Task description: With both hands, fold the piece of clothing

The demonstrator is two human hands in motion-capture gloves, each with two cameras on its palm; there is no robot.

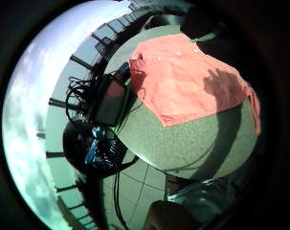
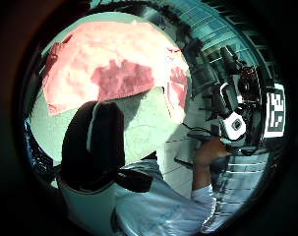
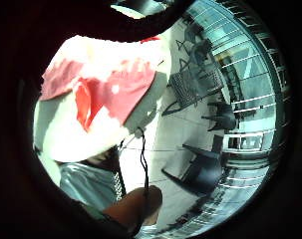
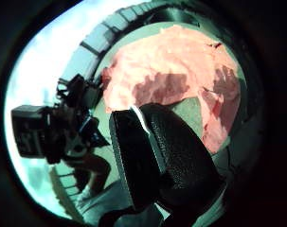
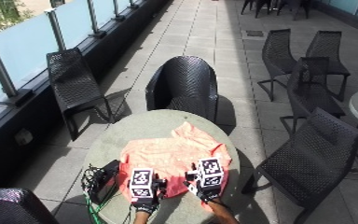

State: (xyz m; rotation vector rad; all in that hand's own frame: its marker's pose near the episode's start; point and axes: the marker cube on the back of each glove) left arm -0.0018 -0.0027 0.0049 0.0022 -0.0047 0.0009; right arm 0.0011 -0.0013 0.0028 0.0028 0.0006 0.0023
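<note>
A salmon-orange garment [image 5: 173,156] lies spread out on the round grey table [image 5: 129,126]. It has a collar end toward the far side. Both gloved hands hover over its near hem. My left hand [image 5: 145,204] is at the left part of the hem and my right hand [image 5: 207,193] at the right part. The palm views show the garment [image 1: 187,76] [image 2: 114,64] [image 3: 115,89] [image 4: 171,71] from some height, with hand shadows on it. Glove fingers [image 2: 99,142] [image 4: 171,156] show relaxed, with no cloth between them.
A black device with tangled cables [image 5: 104,179] sits on the table's left edge, close to my left hand. Black wicker chairs stand around: one behind the table [image 5: 182,86], one at the left [image 5: 73,84], one at the right [image 5: 319,154]. A glass railing runs along the left.
</note>
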